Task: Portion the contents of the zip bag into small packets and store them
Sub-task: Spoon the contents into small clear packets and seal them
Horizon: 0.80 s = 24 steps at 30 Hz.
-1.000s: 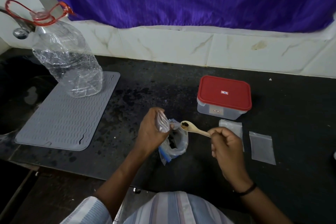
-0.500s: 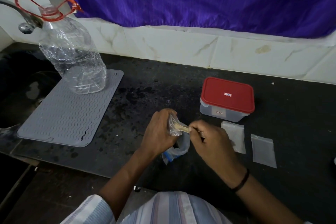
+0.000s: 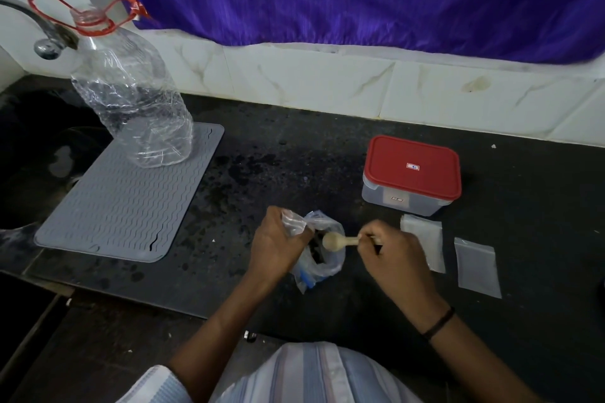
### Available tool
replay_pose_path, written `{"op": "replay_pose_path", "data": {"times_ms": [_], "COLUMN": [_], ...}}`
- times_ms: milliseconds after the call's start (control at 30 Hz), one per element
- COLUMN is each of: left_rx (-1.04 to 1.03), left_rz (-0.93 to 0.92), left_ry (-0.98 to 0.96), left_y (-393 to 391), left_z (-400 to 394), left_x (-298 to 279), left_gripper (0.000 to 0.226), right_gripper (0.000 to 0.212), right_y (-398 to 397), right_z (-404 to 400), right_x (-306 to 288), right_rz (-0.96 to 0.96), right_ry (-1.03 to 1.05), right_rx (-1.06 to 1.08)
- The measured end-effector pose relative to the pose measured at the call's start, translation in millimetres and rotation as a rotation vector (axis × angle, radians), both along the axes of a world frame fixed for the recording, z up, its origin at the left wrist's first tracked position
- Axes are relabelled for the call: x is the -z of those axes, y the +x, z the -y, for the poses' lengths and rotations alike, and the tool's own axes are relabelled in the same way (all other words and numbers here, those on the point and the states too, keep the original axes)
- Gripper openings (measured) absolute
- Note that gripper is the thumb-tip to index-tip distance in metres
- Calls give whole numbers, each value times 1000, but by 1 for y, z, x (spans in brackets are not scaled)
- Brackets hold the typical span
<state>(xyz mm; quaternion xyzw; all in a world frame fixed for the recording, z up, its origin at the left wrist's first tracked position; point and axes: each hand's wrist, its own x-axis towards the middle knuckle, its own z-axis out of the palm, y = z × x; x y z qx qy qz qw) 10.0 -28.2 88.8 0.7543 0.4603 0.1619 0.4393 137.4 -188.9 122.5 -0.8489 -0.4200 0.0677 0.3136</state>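
On the black counter stands a clear zip bag [image 3: 322,263] with a blue seal strip and dark contents inside. My left hand [image 3: 276,247] pinches a small clear packet [image 3: 293,223] upright just above the bag's left rim. My right hand [image 3: 389,252] grips the handle of a small wooden spoon [image 3: 337,241], whose bowl hangs over the bag's mouth, turned underside up. Two flat empty packets [image 3: 425,240] [image 3: 478,267] lie to the right of my right hand. Behind them sits a clear plastic box with a red lid [image 3: 412,168], closed.
A grey ribbed mat [image 3: 114,206] lies at the left with a crumpled clear bottle [image 3: 131,98] on its far end. A dark sink [image 3: 36,154] and tap [image 3: 45,42] are at the far left. Tiled wall and purple curtain run along the back. The counter's front edge is near my body.
The spoon carried dark contents to the small packet, went into it, and is now drawn back out over the zip bag with its bowl turned over.
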Motion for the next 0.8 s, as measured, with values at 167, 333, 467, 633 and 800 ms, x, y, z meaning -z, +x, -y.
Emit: {"op": "replay_pose_path", "data": {"times_ms": [167,333,467,633,800], "left_rx": [-27,-58,-134,-196,-191], "left_rz": [-92,-82,-7,147,177], "left_ry": [-104,-247,-390,-525,-502], "left_y": [1,5,8,9,9], "left_z": [12,18,16,18,19], "left_x": [6,2,3,8,13], "left_gripper": [48,46,38,33,33], "right_gripper": [12,12,9,13,14], "right_y": [-15,-24,-22,-8,-2], "right_z": [-11,-24,-23,-17,-9], "right_x": [21,25,26,34,48], "right_rz": [91,203,168,-92,-309], "right_ry": [-184,-296,-312,-305,-201], "right_rx": [-50,-97,-111,-11,29]}}
